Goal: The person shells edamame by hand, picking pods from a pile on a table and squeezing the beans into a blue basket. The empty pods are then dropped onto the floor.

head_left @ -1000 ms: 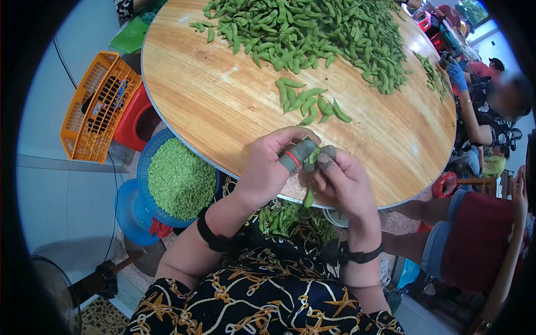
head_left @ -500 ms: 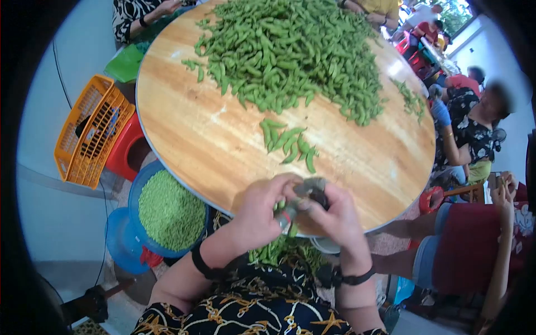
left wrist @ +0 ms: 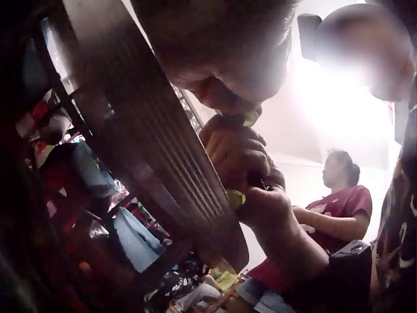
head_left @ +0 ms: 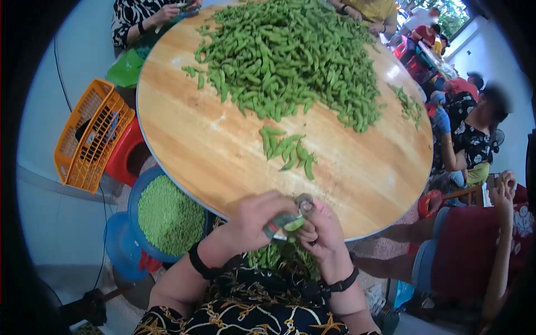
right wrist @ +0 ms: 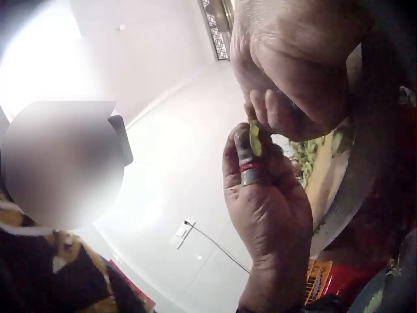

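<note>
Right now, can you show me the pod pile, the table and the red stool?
Pod pile (head_left: 290,64), head view: its middle.
Table (head_left: 218,153), head view: bare wood top.
Red stool (head_left: 120,157), head view: frame beside dark opening.

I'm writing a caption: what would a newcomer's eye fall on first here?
Probably the heap of green pods across the far half of the round wooden table. Next, the blue basket of pale beans beside its left edge, then the left hand and right hand, pinching a green pod at the near edge.
</note>
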Demonstrator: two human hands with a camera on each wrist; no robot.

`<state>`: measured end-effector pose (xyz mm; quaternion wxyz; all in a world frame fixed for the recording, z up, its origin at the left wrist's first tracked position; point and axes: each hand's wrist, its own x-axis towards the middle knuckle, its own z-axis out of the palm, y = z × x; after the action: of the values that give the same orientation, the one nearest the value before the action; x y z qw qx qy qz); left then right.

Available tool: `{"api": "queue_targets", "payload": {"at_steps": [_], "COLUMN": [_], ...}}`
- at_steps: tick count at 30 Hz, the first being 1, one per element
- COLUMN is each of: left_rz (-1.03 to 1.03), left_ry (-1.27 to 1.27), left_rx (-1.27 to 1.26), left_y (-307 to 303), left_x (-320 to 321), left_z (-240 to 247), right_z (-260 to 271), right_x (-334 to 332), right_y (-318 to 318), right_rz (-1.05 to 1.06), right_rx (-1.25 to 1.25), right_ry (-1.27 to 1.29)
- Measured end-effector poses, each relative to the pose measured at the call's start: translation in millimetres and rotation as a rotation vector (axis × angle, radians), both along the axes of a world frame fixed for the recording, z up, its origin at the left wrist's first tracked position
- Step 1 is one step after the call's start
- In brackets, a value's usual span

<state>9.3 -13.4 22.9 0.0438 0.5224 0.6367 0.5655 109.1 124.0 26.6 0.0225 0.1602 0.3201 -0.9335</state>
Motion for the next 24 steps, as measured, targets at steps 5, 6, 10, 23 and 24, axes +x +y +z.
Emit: {"api": "queue_targets", "payload": {"at_steps": [5,6,10,23,24], "left_rz": [0.067,0.068,0.003,-0.116,-0.111], "left_ry": [-0.733,-0.741,-0.902,-1.416,-1.416], "left_rx": [-0.075,-0.084,0.124,0.168,0.164], "left_y": [-2.3,-2.0,5.5,19.1,17.8], "left_x": [-0.7,-1.7,-2.9,10.2,10.6], "left_z": [-3.6,-4.9,-16.6,-3.7,-4.6], "right_z": [18.1,11.6,7.5,12.5,15.3], "right_x": [8.8,2.7,-26.7,-3.0,-0.7], "right_y": [35.9,35.9,36.4,12.5,11.4], "right_rz": [0.454,0.233,-0.183,-0.183,-0.069], "right_rx": [0.749,1.034,1.942,1.089,0.874], "right_ry": [0.233,0.218,-0.157,-0.033,-0.051]}}
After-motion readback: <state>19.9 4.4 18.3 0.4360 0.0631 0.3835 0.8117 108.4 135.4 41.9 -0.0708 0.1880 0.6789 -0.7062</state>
